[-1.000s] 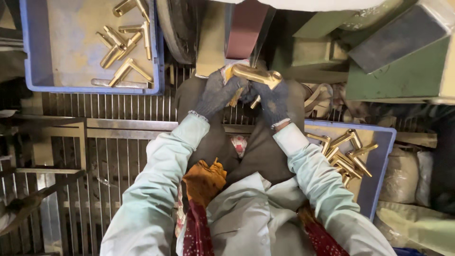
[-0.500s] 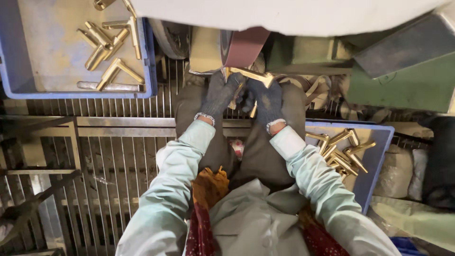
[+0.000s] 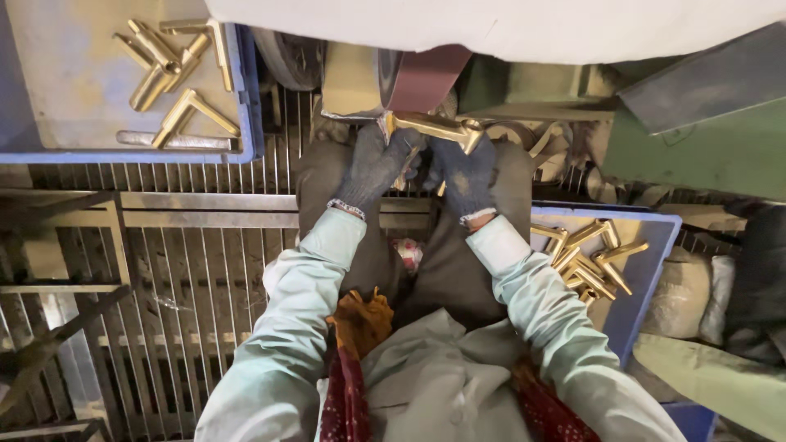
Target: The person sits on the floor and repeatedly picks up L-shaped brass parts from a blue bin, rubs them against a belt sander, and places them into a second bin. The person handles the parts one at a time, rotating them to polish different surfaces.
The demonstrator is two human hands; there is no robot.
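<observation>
1. Trays first: over on the left, the blue tray (image 3: 246, 98) holds a handful of brass fittings (image 3: 176, 69) on a mostly bare floor; that looks like the finished pile, small so far.
2. Centre now: left hand (image 3: 372, 168), gloved, is curled tight around one end of the brass piece (image 3: 430, 127), pressing it up to the reddish sanding belt (image 3: 426, 78).
3. Right hand (image 3: 465, 176) clamps the other end from below, so the piece spans both grips, just above the knuckles.
4. Far right, another blue tray (image 3: 647, 278) has its own heap of brass parts (image 3: 589, 254), likely waiting.
</observation>
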